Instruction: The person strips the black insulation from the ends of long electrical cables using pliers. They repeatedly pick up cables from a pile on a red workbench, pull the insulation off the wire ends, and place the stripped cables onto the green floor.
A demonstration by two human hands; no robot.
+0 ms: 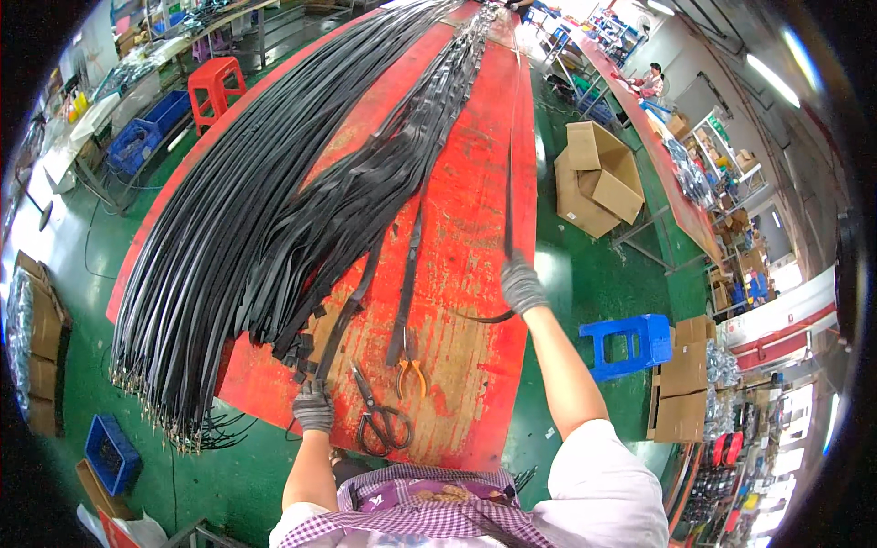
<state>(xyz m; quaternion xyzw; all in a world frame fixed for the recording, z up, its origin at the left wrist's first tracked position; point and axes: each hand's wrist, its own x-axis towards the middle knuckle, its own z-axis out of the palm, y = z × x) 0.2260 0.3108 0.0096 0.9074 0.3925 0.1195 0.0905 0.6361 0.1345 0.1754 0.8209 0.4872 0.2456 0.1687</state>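
My right hand (523, 285), in a grey knit glove, is closed on a thin black strap (509, 205) that runs up the table's right side; its loose tail curls left below the fist. At the near edge, my gloved left hand (313, 406) is closed around the lower end of a flat black strip (340, 331). Between my hands lie black-handled scissors (382, 427) and orange-handled pliers (410, 374). Another black strip (412, 265) reaches down to the pliers. A tangled bundle of flat black strips (384, 173) stretches away up the long red table (466, 393).
A thick row of black cables (210, 247) covers the table's left side, their ends hanging off the near edge. An open cardboard box (585, 201) and a blue stool (628, 345) stand right. A red stool (215, 89) and blue crate (111, 454) are left.
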